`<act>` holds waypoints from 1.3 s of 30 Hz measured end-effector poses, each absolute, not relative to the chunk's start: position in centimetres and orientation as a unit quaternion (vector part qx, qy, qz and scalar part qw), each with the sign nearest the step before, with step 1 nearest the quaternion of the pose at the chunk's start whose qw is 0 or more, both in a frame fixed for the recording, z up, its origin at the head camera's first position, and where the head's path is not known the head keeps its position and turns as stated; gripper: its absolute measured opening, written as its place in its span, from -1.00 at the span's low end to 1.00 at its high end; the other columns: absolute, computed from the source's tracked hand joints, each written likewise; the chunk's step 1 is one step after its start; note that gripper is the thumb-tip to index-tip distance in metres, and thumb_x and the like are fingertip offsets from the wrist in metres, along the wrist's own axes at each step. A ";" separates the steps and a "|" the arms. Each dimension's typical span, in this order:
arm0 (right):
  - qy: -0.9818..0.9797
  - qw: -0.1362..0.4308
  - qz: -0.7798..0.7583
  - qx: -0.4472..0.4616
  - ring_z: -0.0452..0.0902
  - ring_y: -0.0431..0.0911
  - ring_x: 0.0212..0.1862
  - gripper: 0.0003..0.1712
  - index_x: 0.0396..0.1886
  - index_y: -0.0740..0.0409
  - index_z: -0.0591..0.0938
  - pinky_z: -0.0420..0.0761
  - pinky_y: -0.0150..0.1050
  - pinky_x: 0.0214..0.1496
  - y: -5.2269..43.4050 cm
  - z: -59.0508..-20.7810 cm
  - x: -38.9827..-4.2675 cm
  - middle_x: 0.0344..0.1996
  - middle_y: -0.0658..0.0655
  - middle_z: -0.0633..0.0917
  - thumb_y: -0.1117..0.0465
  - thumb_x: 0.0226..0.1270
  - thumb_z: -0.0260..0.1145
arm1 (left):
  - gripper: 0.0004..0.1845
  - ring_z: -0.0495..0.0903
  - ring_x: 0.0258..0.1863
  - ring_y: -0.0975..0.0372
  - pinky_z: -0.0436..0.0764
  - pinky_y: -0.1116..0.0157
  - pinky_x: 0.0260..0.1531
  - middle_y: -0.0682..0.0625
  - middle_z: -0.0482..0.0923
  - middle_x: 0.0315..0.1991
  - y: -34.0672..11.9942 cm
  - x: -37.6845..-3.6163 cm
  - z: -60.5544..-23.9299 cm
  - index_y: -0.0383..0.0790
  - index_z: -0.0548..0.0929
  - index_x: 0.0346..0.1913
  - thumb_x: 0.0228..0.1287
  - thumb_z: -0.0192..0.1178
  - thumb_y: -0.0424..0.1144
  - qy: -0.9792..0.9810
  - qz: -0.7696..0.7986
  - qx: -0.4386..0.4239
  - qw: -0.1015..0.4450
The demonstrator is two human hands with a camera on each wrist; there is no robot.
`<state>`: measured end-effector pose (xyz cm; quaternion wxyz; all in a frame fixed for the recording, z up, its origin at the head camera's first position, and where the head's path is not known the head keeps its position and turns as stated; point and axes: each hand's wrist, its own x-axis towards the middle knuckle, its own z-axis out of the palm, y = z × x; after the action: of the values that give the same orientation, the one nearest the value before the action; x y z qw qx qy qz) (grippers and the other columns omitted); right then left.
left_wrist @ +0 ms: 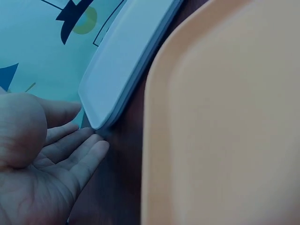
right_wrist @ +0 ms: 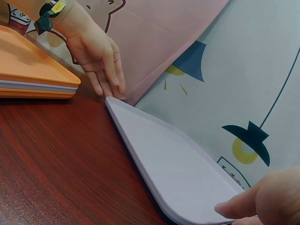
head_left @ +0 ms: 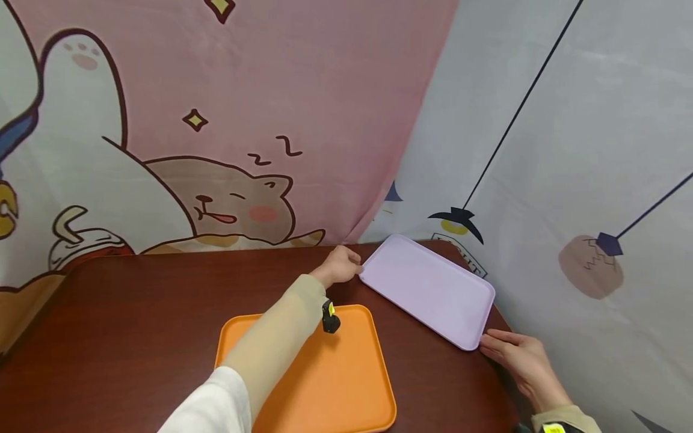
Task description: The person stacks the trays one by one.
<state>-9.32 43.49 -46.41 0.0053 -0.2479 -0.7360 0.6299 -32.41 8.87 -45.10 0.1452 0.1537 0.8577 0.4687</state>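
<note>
A pale purple tray lies askew at the table's far right corner; the right wrist view shows a second layer under its rim. At its left corner is my left hand, thumb and fingers extended and apart around the tip of the tray in the left wrist view. My right hand is at the near right corner, fingers nearly straight against the edge. In the right wrist view its thumb lies over the rim, while most of its other fingers are hidden.
An orange tray lies nearer on the dark red-brown table, under my left forearm. The right wrist view shows it stacked with a purple layer and another orange one. Printed cloth hangs behind and to the right, close to the purple tray.
</note>
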 end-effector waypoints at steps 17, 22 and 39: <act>-0.786 0.016 0.559 -0.261 0.75 -0.16 -0.23 -0.33 0.35 0.68 0.43 0.78 -0.27 -0.15 43.0 -46.6 -9.9 -0.14 0.24 0.79 0.31 0.45 0.45 | -0.69 0.66 0.09 -0.01 0.67 0.10 0.14 -0.20 0.70 0.06 8.8 -32.1 -45.8 -0.44 0.70 0.19 0.46 0.28 -0.43 0.851 0.482 0.152 0.143; -0.792 0.021 0.553 -0.257 0.74 -0.17 -0.24 -0.32 0.33 0.70 0.44 0.76 -0.31 -0.17 43.1 -46.8 -10.0 -0.16 0.27 0.79 0.31 0.43 0.47 | -0.73 0.65 0.04 0.02 0.68 0.09 0.13 -0.17 0.70 0.04 8.7 -31.9 -45.8 -0.38 0.75 0.14 0.46 0.31 -0.40 0.858 0.474 0.140 0.142; -0.795 0.003 0.559 -0.238 0.76 -0.10 -0.26 -0.37 0.29 0.75 0.42 0.79 -0.22 -0.15 43.4 -46.9 -10.1 -0.17 0.28 0.77 0.36 0.45 0.43 | -0.66 0.65 0.12 -0.01 0.65 0.08 0.18 -0.23 0.68 0.13 9.4 -32.0 -45.7 -0.43 0.72 0.18 0.43 0.34 -0.35 0.876 0.438 0.150 0.133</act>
<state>-10.13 43.41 -46.86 0.0027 -0.2379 -0.7946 0.5585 -32.01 9.45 -45.73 0.1331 0.1502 0.8762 0.4382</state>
